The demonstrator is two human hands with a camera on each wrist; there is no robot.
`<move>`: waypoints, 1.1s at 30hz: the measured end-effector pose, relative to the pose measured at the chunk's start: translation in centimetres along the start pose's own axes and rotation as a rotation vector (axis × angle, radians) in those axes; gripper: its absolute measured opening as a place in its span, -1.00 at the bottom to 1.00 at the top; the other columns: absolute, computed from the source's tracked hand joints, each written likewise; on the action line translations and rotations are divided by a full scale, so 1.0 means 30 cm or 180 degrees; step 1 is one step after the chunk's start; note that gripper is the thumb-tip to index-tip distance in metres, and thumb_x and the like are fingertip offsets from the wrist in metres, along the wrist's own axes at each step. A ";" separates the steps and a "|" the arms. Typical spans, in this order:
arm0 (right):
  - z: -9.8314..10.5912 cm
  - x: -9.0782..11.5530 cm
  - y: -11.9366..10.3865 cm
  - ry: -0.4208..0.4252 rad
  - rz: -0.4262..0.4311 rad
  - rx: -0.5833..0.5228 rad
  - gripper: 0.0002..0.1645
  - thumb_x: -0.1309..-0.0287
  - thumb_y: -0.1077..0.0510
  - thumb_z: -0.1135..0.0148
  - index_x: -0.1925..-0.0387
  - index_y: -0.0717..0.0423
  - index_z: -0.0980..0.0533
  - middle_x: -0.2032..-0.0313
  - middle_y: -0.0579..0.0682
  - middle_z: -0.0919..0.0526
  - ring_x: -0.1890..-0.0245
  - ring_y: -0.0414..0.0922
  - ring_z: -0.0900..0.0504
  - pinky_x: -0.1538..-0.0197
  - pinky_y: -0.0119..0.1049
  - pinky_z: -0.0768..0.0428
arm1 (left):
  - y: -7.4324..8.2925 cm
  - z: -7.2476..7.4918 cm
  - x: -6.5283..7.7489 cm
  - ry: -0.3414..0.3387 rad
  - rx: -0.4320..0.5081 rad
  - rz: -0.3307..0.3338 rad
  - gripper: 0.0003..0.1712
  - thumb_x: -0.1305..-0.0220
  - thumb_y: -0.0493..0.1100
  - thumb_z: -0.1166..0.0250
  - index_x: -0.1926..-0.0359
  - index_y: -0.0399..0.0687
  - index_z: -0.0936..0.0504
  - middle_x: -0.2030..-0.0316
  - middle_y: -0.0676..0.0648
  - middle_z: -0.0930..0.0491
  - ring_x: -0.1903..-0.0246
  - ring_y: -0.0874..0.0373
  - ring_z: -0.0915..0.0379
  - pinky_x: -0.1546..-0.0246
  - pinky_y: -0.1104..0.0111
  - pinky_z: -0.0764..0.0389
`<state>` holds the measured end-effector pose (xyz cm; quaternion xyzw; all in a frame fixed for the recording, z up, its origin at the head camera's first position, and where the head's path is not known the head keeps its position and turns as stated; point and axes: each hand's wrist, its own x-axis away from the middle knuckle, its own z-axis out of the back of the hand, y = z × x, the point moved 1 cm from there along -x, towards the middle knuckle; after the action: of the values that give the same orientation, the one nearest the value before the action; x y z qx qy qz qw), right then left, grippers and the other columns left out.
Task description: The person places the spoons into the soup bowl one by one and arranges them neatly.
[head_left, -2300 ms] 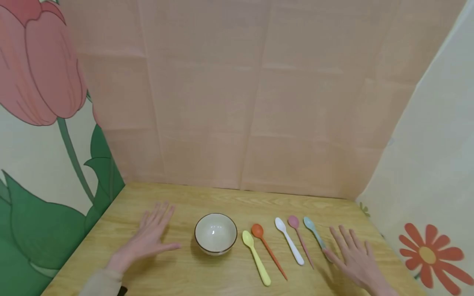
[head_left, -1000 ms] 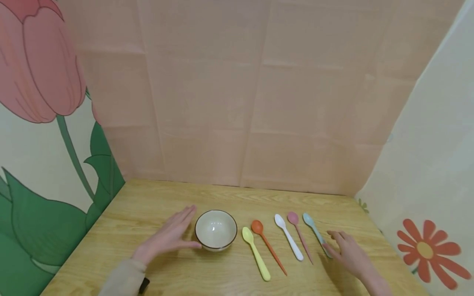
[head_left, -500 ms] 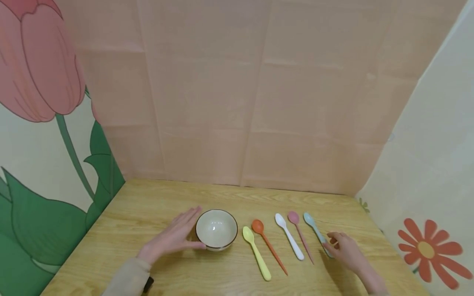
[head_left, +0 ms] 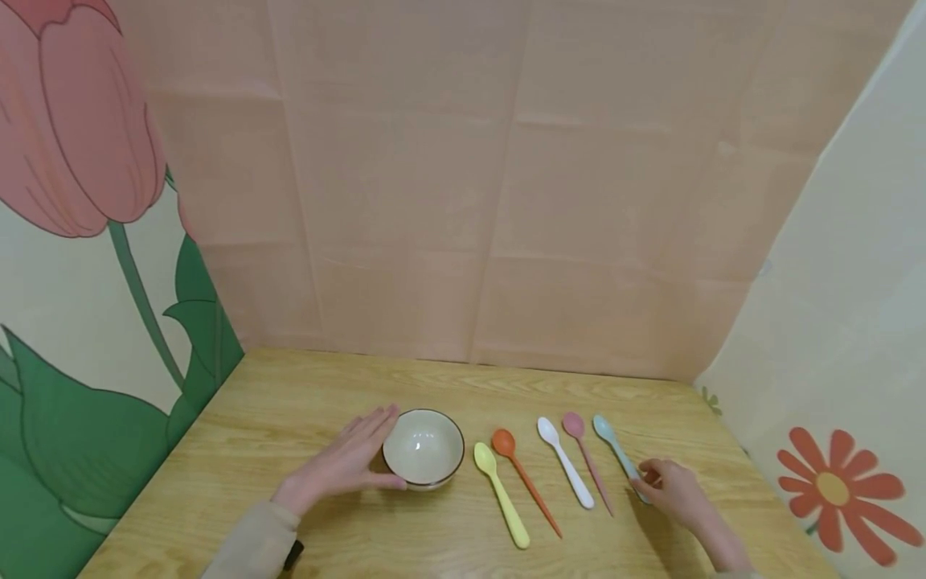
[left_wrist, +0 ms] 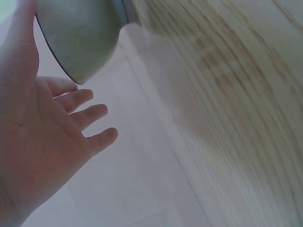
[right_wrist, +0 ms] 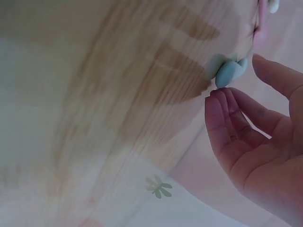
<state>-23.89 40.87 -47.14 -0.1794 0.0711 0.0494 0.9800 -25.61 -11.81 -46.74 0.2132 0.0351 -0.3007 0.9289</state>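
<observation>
A cream bowl with a dark rim stands on the wooden table, left of a row of spoons. My left hand is at its left side, thumb by the near edge and fingers by the far left rim. In the left wrist view the fingers of the left hand are loosely extended beside the bowl. My right hand is at the handle of the light blue spoon. In the right wrist view, the fingertips of this hand meet the blue handle end, with the thumb slightly apart.
Between the hands lie a yellow spoon, an orange spoon, a white spoon and a pink spoon. A beige backdrop rises behind the table. Flower-printed sheets flank it.
My left hand has moved right, from apart to beside the bowl. My right hand has drawn its spread fingers together near the blue spoon's handle. Bowl and spoons stay put.
</observation>
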 end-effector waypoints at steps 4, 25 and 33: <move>-0.004 -0.001 -0.001 -0.0019 -0.0024 0.0040 -0.64 -0.08 0.12 -0.42 0.21 0.36 -0.63 0.43 -0.03 -0.72 0.45 -0.21 -0.62 0.37 -0.40 -0.56 | 0.003 0.003 0.000 0.0012 0.0002 -0.0026 0.31 -0.04 0.49 -0.30 -0.52 -0.29 -0.05 -0.53 -0.28 -0.05 -0.50 -0.26 -0.03 -0.47 -0.21 -0.13; -0.022 -0.024 0.012 -0.0055 -0.0303 0.0051 -0.63 0.06 0.14 -0.51 0.28 0.34 -0.62 0.42 0.02 -0.72 0.39 -0.14 -0.62 0.35 -0.34 -0.55 | -0.002 -0.007 0.000 0.0034 -0.0020 -0.0095 0.25 -0.09 0.48 -0.26 -0.50 -0.31 -0.10 -0.52 -0.28 -0.09 -0.50 -0.19 -0.07 -0.47 -0.21 -0.14; -0.015 -0.024 -0.010 -0.0040 -0.0284 0.0000 -0.67 0.07 0.17 -0.51 0.32 0.34 -0.63 0.44 0.03 -0.73 0.41 -0.17 -0.63 0.37 -0.41 -0.55 | -0.004 -0.006 0.004 0.0069 -0.0032 -0.0106 0.25 -0.09 0.46 -0.28 -0.49 -0.32 -0.12 -0.51 -0.29 -0.10 -0.50 -0.19 -0.08 -0.46 -0.20 -0.16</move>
<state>-24.62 40.37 -47.33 -0.1820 0.0569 0.0068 0.9816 -25.56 -11.89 -46.98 0.2111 0.0502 -0.3136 0.9244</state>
